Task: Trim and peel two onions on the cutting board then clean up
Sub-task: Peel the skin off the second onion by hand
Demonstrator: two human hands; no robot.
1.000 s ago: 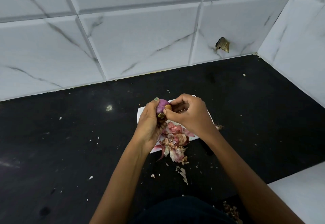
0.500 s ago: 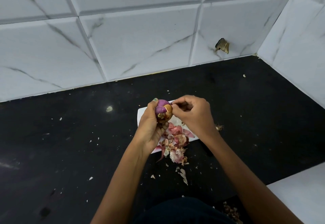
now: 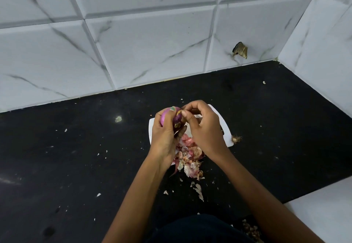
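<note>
Gripping onion (image 3: 167,117) at frame centre, left hand (image 3: 164,136) curling round it; right hand (image 3: 203,128) touching its right side, pinching skin flap; board (image 3: 226,128) lying beneath.

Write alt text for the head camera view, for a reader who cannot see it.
A left hand holds a red onion above a white cutting board while the right hand pinches its skin. Peeled skins are piled on the board's near edge and spill onto the black counter.
</note>
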